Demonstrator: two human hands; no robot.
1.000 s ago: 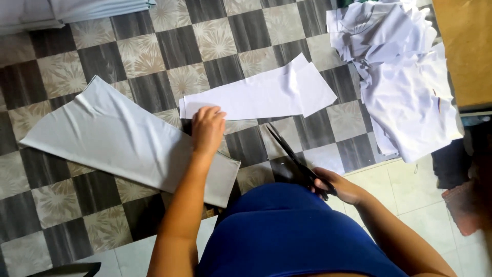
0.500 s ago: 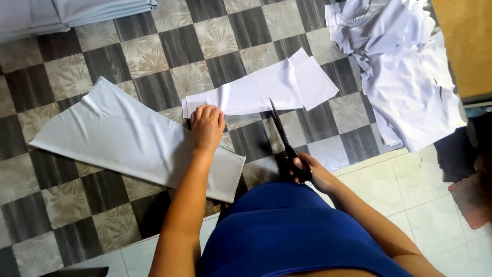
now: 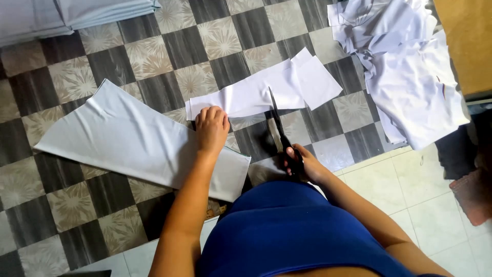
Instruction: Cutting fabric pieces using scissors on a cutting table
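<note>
A long white fabric strip (image 3: 266,90) lies on the checkered floor. My left hand (image 3: 211,128) presses flat on its near left end, fingers together. My right hand (image 3: 300,163) grips black scissors (image 3: 278,123), whose blades point away from me and reach the strip's near edge around its middle. A larger pale grey folded cloth (image 3: 133,138) lies to the left, its right end passing under my left wrist.
A heap of white fabric pieces (image 3: 405,66) lies at the right. Folded pale cloth (image 3: 77,15) is stacked at the top left. A brown board (image 3: 469,41) stands at the right edge. Pale tiles (image 3: 405,184) adjoin the checkered floor.
My right hand has swung the scissors from lying at the right to pointing straight at the white strip. My left hand stays pressed on the strip's end.
</note>
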